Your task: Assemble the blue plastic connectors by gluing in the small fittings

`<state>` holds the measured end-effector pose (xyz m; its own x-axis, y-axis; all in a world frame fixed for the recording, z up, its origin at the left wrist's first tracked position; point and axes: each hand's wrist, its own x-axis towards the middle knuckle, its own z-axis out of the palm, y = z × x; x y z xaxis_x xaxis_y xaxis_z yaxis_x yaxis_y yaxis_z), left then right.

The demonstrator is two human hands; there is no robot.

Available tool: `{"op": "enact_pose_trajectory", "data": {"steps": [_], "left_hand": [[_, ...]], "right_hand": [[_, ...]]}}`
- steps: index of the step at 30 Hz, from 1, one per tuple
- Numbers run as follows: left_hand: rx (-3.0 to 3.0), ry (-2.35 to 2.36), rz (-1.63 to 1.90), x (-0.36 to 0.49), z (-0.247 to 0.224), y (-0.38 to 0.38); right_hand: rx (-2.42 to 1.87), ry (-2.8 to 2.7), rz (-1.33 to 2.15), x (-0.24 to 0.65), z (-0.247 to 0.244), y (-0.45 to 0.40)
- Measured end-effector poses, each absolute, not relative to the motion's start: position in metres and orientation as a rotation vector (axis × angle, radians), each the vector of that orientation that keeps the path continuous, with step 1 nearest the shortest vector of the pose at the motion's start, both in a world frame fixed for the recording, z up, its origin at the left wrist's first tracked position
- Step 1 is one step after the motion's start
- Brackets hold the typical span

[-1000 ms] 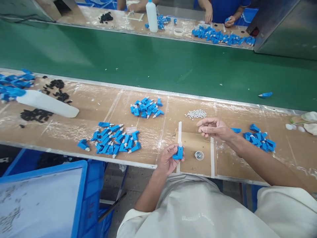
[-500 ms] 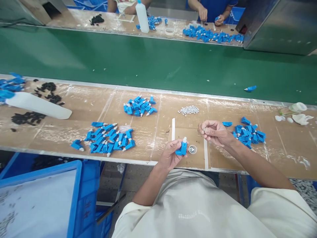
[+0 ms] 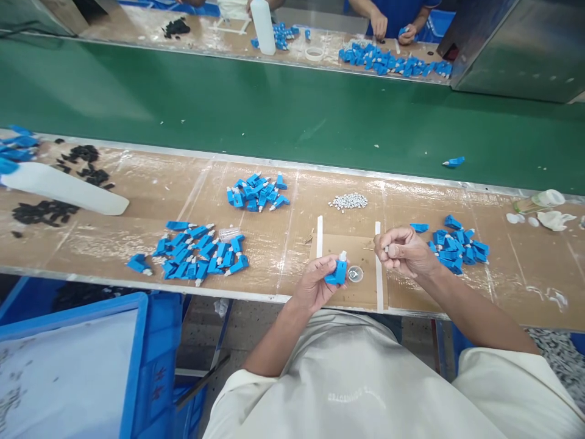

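Observation:
My left hand (image 3: pixel 317 281) grips a blue plastic part (image 3: pixel 337 272) with a white tip pointing up. Just right of it, on the cardboard, sits a small round clear dish (image 3: pixel 355 274) with a little liquid in it. My right hand (image 3: pixel 404 251) is closed in a pinch on a small grey-white piece (image 3: pixel 386 249), held apart from the blue part. Similar small grey-white pieces lie in a pile (image 3: pixel 348 202) beyond my hands.
Piles of blue parts lie at left (image 3: pixel 201 251), farther back (image 3: pixel 257 192) and right (image 3: pixel 458 245). A white bottle (image 3: pixel 68 188) rests near black pieces (image 3: pixel 46 212). Across the green belt (image 3: pixel 274 110), co-workers' hands (image 3: pixel 379 25) handle parts. A blue crate (image 3: pixel 155 366) stands lower left.
My right hand has shifted slightly to the right, the small piece still pinched. My left hand keeps the blue part in nearly the same place. The blue part on the belt has moved slightly left.

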<state>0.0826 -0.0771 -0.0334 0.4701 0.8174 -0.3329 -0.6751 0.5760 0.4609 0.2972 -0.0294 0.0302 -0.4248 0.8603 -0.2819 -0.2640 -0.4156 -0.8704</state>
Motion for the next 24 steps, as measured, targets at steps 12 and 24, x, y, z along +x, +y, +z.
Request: {"op": "enact_pose_trajectory", "data": {"steps": [12,24], "left_hand": [[0.253,0.579,0.94,0.086,-0.031,-0.075],[0.367,0.635,0.961,0.094,-0.033,-0.076]], "right_hand": [[-1.177,-1.002,1.715,0.288,0.044,-0.046],[-1.256,-1.087,1.601,0.283,0.042,-0.061]]}}
